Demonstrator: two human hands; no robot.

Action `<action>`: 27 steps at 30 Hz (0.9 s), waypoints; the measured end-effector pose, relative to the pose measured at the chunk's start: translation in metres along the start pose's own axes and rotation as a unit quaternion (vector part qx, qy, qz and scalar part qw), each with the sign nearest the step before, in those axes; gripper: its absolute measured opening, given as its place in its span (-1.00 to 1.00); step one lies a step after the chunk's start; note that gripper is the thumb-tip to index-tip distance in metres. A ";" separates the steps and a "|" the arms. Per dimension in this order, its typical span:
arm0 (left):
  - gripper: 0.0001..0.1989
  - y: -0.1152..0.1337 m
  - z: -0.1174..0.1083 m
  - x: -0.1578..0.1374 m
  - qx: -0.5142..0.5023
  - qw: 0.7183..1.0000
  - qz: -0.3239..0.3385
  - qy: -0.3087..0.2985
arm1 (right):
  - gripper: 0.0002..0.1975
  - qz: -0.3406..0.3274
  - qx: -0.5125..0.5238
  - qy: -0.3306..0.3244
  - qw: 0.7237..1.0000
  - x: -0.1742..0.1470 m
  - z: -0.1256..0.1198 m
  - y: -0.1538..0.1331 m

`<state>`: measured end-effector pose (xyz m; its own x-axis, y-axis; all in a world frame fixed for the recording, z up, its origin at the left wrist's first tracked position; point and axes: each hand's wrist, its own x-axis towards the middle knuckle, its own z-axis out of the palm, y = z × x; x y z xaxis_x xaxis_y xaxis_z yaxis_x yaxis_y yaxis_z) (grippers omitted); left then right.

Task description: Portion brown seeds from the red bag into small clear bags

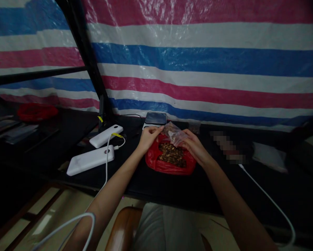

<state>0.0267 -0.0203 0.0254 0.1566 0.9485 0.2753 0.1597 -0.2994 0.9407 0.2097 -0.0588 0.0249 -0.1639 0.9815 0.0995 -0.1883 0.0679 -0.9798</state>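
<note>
1. Leftward, a crumpled red bag point(37, 112) lies beyond some flat packets point(17, 132).
2. Next, two white power banks point(91, 160) sit side by side, a white cable point(106, 167) plugged into the nearer.
3. The left hand point(150, 135) pinches one edge of a clear plastic bag point(173, 134).
4. Beneath it, an open red plastic bag point(166, 169) of brown pieces point(172, 155) rests on the black surface point(187, 195).
5. The right hand point(194, 144) clasps the clear bag's other side.

observed: left hand point(148, 138) near centre, toward 7 o'clock, bare; right hand point(195, 146), toward 4 o'clock, likewise bare. left forearm point(121, 184) and right forearm point(231, 195) uncovered, slim, tapering to narrow wrists. lap at 6 o'clock: pale grey cloth point(164, 226), softly creased, matte; garment type unclear. fingernails too small to read.
</note>
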 end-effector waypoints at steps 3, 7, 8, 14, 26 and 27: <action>-0.62 -0.001 -0.003 0.003 -0.058 0.998 -0.022 -0.028 | -0.76 -0.004 -0.082 -0.009 0.997 0.002 0.000 0.003; -0.66 -0.002 -0.003 0.005 -0.104 0.994 0.006 -0.032 | -0.65 -0.010 -0.162 -0.050 0.985 0.003 -0.007 0.006; -0.67 -0.002 -0.003 0.005 -0.106 0.994 0.019 -0.032 | -0.61 -0.011 -0.176 -0.057 0.983 0.002 -0.010 0.005; -0.72 0.001 -0.002 0.001 -0.049 0.994 0.083 -0.045 | -0.30 0.012 -0.185 -0.169 0.968 -0.008 -0.019 -0.008; -0.77 0.012 -0.004 -0.009 0.106 0.976 0.189 -0.035 | -0.79 -0.111 -0.168 -0.009 0.980 0.003 -0.011 -0.003; -0.77 0.012 -0.004 -0.009 0.104 0.975 0.196 -0.034 | -0.80 -0.116 -0.174 -0.005 0.978 0.002 -0.010 -0.004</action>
<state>0.0237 -0.0319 0.0349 0.3088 0.7507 0.5840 0.2685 -0.6578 0.7037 0.2199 -0.0553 0.0277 -0.1653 0.9306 0.3266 0.1195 0.3476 -0.9300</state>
